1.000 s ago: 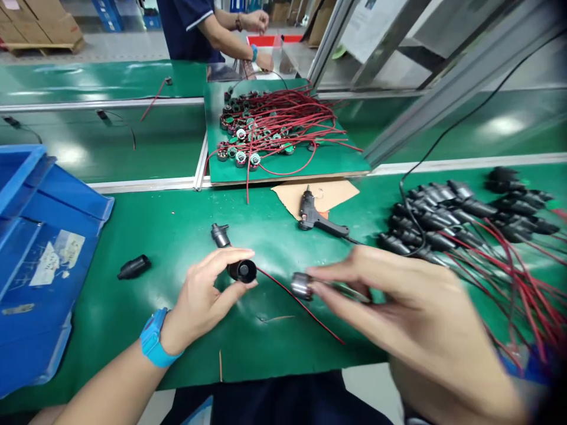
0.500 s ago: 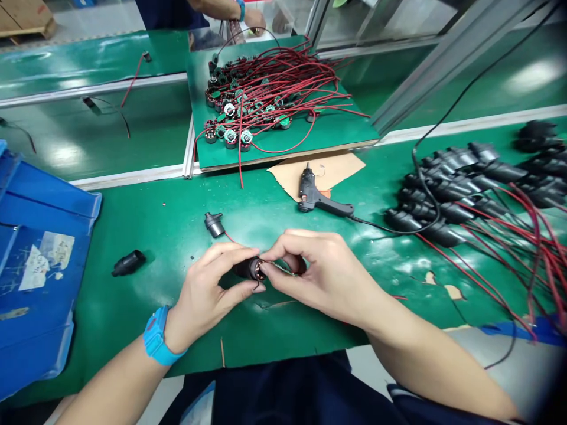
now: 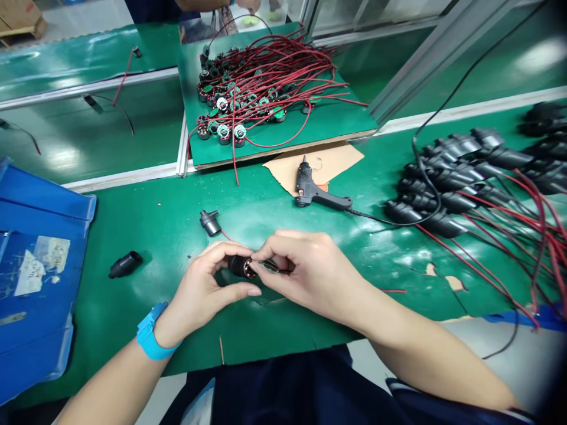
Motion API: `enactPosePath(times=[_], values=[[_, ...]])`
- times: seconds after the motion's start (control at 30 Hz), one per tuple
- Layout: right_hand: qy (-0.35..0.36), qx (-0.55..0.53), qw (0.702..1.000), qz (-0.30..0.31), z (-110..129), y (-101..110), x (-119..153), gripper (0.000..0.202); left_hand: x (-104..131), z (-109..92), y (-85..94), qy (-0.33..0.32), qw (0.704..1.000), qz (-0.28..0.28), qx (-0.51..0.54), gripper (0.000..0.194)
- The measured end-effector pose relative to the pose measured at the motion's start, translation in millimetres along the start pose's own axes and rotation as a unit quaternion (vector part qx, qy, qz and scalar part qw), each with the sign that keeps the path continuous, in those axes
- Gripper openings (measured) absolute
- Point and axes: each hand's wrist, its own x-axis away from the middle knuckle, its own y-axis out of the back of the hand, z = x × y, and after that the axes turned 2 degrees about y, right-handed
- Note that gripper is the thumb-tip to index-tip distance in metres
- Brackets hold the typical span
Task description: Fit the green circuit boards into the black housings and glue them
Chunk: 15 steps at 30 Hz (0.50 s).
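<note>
Between thumb and fingers, my left hand (image 3: 212,283) holds a black cylindrical part (image 3: 238,265) whose open end, with copper-coloured windings, faces right. My right hand (image 3: 305,265) pinches at that end, and thin dark wires run under its fingers; their exact hold is partly hidden. Just behind my left hand lies a black housing (image 3: 209,222) with a side spout and a red wire leading toward the hands. Another black housing (image 3: 126,264) rests on its side at the left of the green table (image 3: 177,206).
A glue gun (image 3: 316,192) lies on cardboard (image 3: 341,162). Behind it, a raised board (image 3: 283,139) bears many red-wired parts (image 3: 266,77). Black housings (image 3: 447,177) with wires are piled right; blue bins (image 3: 39,283) stand left. Across the table, a person's arm (image 3: 204,5) shows.
The view has shifted slightly. My left fingers have spread a little around the black part, and its open end has turned more toward the camera. My right hand stays pinched at that end.
</note>
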Motion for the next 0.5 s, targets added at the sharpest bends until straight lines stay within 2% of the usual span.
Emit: enactPosePath(times=[0.17, 0.3, 0.5], values=[[-0.049, -0.107, 0.991, 0.068, -1, 24, -2, 0.018, -2, 4, 2.0, -0.007, 0.999, -0.003, -0.031, 0.032], [-0.078, -0.146, 0.983, 0.077, -6, 37, -2, 0.013, -2, 3, 2.9, -0.009, 0.997, 0.006, -0.072, 0.035], [-0.054, -0.129, 0.988, 0.066, -10, 31, -2, 0.015, -1, 4, 1.9, -0.02, 0.994, 0.01, -0.108, 0.035]])
